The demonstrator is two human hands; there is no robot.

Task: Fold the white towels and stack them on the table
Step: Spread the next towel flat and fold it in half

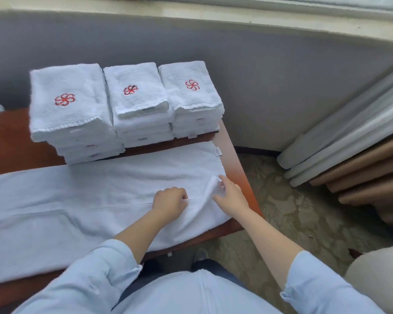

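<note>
Left hand (169, 201) is down on the long white towel (100, 189), knuckles up, fingers curled in tight and nipping the cloth right where a crease runs out from the fist. Right hand (231, 197) is just beside it, out toward the towel's right end, forefinger stretched forward and thumb below, with a raised ridge of cloth caught between them. You can see the fabric bunched up off the surface there. Both hands are holding the same towel, close together but not touching.

That towel lies spread flat along the front of the reddish-brown worktop (234, 155), running off to the left, with its near edge hanging a little over the front. A small label (217, 151) sticks out at its far right corner.

Behind it, along the back of the worktop, are three piles of folded white towels side by side: the left pile (70, 103), the middle pile (136, 91) and the right pile (191, 87), each topped with a red flower emblem. The left pile nearly touches the spread towel's far edge.

Pale blue sleeves (95, 275) are pushed up the forearms. A grey wall (259, 75) stands behind, with patterned carpet (293, 211) and gathered curtains (349, 143) off to the right.
</note>
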